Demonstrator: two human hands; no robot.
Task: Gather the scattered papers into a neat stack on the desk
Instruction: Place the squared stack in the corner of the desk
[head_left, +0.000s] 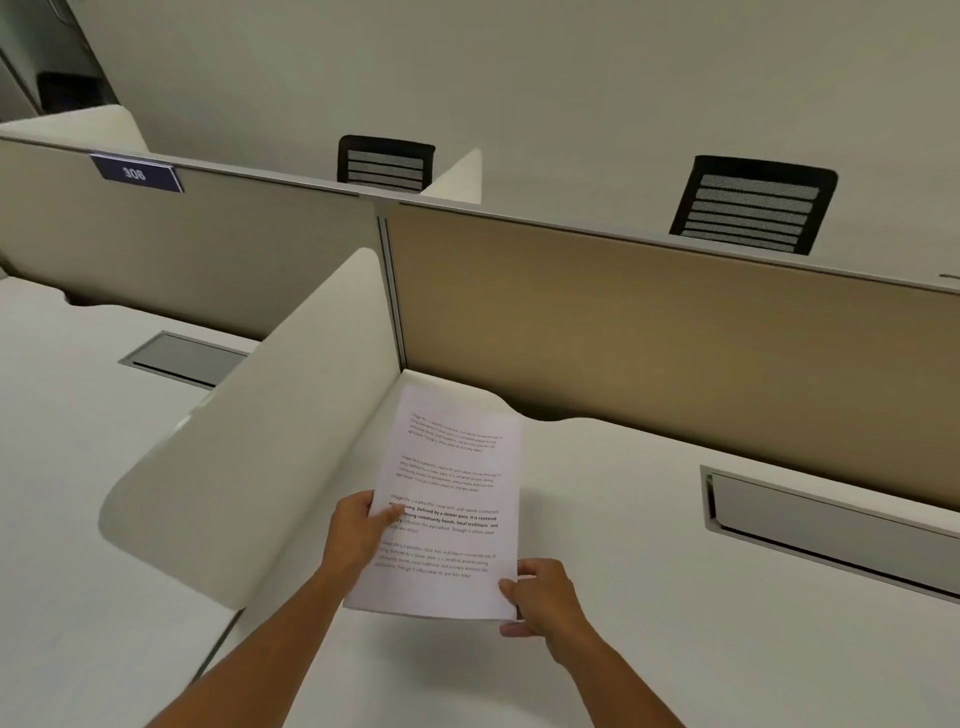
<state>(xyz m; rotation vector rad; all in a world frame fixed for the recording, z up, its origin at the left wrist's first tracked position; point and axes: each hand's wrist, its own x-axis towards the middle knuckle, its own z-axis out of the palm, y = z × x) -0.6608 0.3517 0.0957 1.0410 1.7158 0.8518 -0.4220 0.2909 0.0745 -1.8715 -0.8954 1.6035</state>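
Both hands, left hand and right hand, grip papers above the white desk by tan partition

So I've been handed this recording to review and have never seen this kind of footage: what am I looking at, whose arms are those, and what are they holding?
There is no machine here. A person wears a wide-angle camera on the head, looking forward and down, so the two bare arms entering from the bottom are their own. The left hand grips the left edge of the papers, printed sheets held together, and the right hand pinches the lower right corner. Below lies a white desk with a cable slot, closed in by a tan back partition and a white side divider. Two black chairs stand beyond.
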